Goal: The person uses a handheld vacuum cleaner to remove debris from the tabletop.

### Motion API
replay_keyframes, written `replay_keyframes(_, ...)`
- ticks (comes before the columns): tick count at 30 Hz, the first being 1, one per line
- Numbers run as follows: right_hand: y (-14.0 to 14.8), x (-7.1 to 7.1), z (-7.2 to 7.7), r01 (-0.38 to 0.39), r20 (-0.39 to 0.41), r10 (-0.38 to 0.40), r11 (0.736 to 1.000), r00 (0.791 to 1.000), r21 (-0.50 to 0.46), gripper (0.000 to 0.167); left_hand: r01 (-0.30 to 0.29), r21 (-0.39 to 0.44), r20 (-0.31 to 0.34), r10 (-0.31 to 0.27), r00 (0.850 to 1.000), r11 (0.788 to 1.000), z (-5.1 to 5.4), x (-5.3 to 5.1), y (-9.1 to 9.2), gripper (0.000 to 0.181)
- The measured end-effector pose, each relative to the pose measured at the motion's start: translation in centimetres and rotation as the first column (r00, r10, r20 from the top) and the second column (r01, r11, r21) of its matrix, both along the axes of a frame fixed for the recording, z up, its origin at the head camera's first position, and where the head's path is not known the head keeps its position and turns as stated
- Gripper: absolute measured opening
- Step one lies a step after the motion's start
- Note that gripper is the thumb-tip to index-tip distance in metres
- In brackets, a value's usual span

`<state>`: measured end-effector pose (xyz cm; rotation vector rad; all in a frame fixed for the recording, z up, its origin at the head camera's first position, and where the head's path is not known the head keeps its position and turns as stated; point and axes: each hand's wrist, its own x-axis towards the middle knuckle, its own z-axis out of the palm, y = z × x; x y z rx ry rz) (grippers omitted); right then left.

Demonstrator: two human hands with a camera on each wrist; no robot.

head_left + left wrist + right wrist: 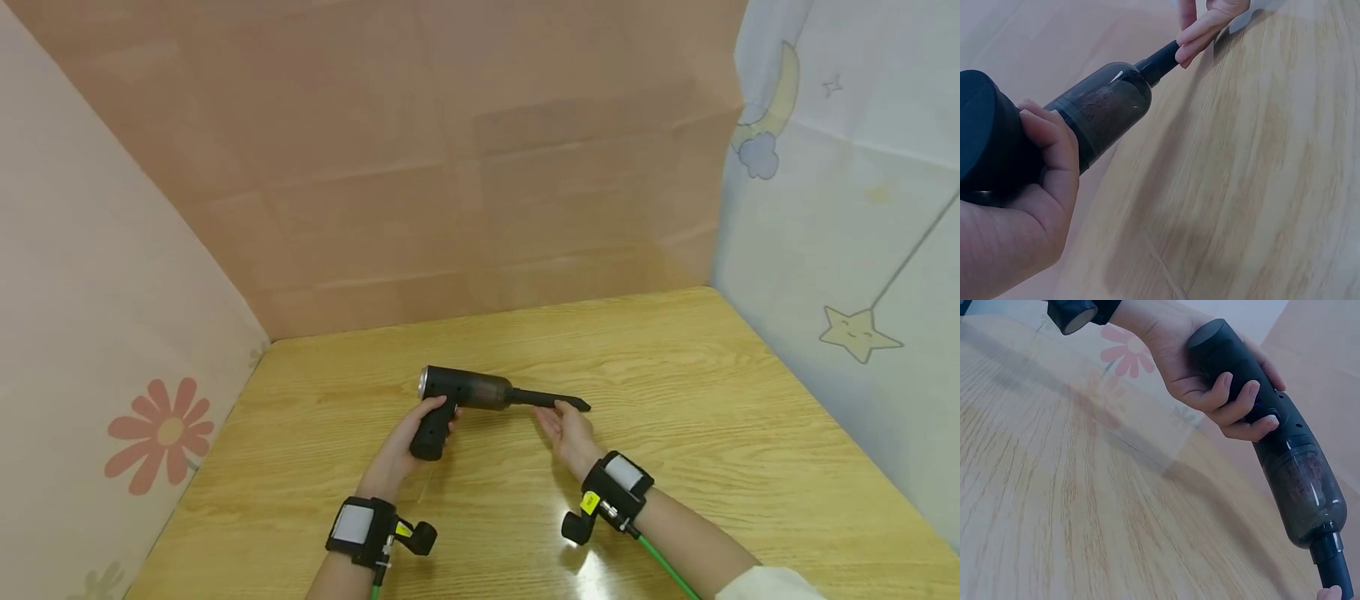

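Note:
A black handheld vacuum cleaner [472, 389] with a smoky see-through dust cup [1110, 103] is held above the table, its long narrow nozzle [542, 398] pointing right. My left hand [405, 437] grips the handle [1235, 369], with the fingers curled round it in the right wrist view. Near the nozzle's tip, my right hand [570, 433] pinches the nozzle between thumb and fingers. Only a fingertip of that hand shows at the bottom edge of the right wrist view. Some dark reddish matter shows inside the dust cup.
Beneath the vacuum cleaner lies a wood-grain table [337, 375], with its shadow falling on it. A thin pale strand [1163, 265] lies on the tabletop. Fabric-like walls enclose the back [450, 167], left and right sides. Each wrist wears a strapped camera with a green cable.

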<state>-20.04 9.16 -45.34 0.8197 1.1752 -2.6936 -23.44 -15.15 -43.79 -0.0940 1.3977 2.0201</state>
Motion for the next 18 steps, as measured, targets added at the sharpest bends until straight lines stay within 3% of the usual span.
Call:
replay_keyframes(6,-0.3,-0.2,-0.3,-0.008,-0.008,0.008,1.000,1.000,0.003,0.054,-0.010,-0.008,0.007,0.010,1.000,1.000,-0.7,0.1,-0.5,0.054)
replay_keyframes(13,-0.1,-0.5,-0.8,-0.008,-0.002,0.008,0.998,1.000,0.057,0.054,0.049,-0.047,-0.036,-0.050,0.998,0.998,-2.1,0.6,-0.9,0.058)
replay_keyframes(18,0.4,-0.7,-0.9,-0.016,0.012,0.015,0.994,1.000,0.111,0.055,0.016,-0.069,-0.055,-0.020,0.998,0.997,-2.8,0.5,-0.6,0.058)
